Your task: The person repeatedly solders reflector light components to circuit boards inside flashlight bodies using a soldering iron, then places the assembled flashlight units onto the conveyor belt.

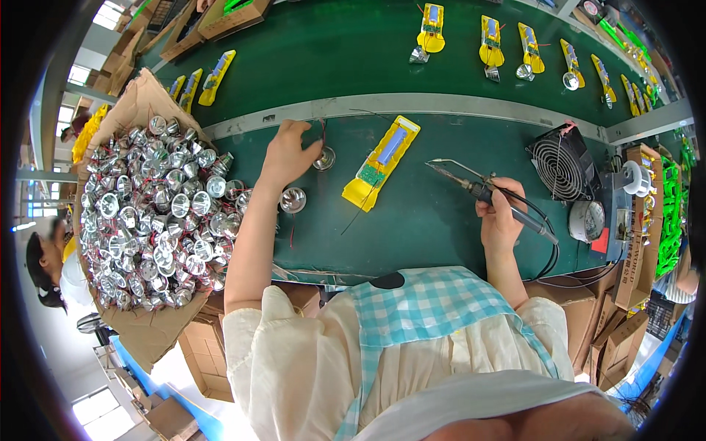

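My left hand (288, 153) is over the bench's left side, thumb and forefinger apart. Right beside the thumb is a small silver lamp reflector (326, 159) with thin wires; whether the thumb touches it is unclear. A second reflector (293, 200) lies by my left wrist, a red wire trailing from it. In my right hand (503, 214) is a soldering iron (535, 223), its tip pointing up and left, with a thin bent metal tube alongside. Between my hands lies a yellow flashlight housing (369, 192) with a blue-violet battery and a green circuit board, apart from the iron's tip.
A cardboard box (140, 92) heaped with silver reflectors stands left. Beyond the metal rail (441, 104), several yellow housings (432, 31) lie on a green surface. At right are a black fan (562, 165), a white roll (586, 220) and the iron's looping cable (551, 257).
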Motion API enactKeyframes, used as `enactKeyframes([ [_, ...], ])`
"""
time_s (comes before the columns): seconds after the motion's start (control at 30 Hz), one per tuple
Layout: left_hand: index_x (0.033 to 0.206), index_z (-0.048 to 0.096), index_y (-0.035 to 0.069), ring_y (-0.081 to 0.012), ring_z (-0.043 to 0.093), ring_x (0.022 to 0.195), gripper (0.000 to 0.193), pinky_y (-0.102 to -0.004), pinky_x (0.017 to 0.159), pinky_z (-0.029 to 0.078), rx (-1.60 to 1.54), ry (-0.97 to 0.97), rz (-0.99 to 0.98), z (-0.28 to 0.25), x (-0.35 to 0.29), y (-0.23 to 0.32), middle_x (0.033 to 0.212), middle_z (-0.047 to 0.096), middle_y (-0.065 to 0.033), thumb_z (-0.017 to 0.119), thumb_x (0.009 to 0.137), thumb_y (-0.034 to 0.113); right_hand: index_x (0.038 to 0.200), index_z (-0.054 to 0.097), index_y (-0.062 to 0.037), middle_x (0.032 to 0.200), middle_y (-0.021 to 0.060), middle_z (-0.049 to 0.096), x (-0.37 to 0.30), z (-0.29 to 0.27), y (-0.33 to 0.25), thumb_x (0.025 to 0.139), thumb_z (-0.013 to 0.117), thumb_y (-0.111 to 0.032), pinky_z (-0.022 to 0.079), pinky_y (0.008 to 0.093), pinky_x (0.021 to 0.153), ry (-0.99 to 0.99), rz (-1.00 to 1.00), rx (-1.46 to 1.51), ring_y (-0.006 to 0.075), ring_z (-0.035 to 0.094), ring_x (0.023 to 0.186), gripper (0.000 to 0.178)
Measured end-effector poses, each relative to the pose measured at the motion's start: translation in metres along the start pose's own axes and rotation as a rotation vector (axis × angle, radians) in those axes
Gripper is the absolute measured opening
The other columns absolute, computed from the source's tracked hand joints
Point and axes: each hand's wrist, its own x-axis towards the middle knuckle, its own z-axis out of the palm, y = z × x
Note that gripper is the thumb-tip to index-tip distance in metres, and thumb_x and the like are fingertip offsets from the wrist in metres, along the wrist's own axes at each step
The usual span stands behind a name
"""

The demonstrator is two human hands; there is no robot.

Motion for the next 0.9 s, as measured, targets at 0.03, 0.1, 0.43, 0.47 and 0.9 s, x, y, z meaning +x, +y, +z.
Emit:
enactKeyframes([
  [0.03,0.088,0.054,-0.001,-0.0291,0.054,0.078,0.033,-0.0324,0.067,0.044,0.099,0.043,-0.051,0.006,0.009,-0.004,0.091,0.052,-0.014,0.058,0.066,0.023,0.089,0.047,0.0,0.067,0.007,0.05,0.0,0.001,0.001,0.074,0.046,-0.002,0.039,0.0182,0.044,-0.008,0.003,-0.002,0.0092,0.047,0.05,0.015],
  [0.1,0.084,0.056,-0.001,-0.0289,0.054,0.08,0.032,-0.0338,0.068,0.044,0.171,-0.025,-0.112,0.012,0.025,0.002,0.09,0.052,-0.0156,0.057,0.064,0.025,0.089,0.048,0.0,0.067,0.0069,0.05,0.0,-0.001,0.001,0.074,0.046,-0.002,0.039,0.0178,0.044,0.0,0.003,-0.015,0.0089,0.047,0.05,0.015],
  [0.43,0.073,0.05,-0.001,-0.0202,0.056,0.061,0.011,-0.0284,0.054,0.043,-0.228,-0.134,-0.036,0.004,-0.017,0.014,0.065,0.056,-0.0111,0.053,0.069,0.009,0.088,0.048,-0.0002,0.069,0.0065,0.051,-0.003,-0.004,0.002,0.074,0.048,-0.003,0.04,0.0168,0.044,-0.011,0.005,-0.066,0.0083,0.049,0.052,0.015],
  [0.47,0.073,0.049,-0.001,-0.0154,0.055,0.059,0.007,-0.0253,0.052,0.042,-0.486,-0.147,-0.078,0.005,-0.027,0.016,0.062,0.055,-0.0091,0.052,0.071,0.005,0.088,0.048,-0.0002,0.069,0.0065,0.051,-0.003,-0.003,0.003,0.074,0.048,-0.003,0.04,0.0168,0.044,0.0,0.011,-0.075,0.0083,0.049,0.052,0.015],
  [0.9,0.071,0.055,0.0,-0.0238,0.049,0.065,0.004,-0.0308,0.055,0.04,-0.296,0.139,0.138,0.041,-0.072,0.046,0.074,0.05,-0.0086,0.057,0.067,0.002,0.088,0.051,-0.0016,0.074,0.0053,0.054,-0.01,0.043,0.002,0.071,0.053,-0.001,0.044,0.0186,0.051,-0.27,0.144,-0.258,0.0086,0.053,0.059,0.017],
])
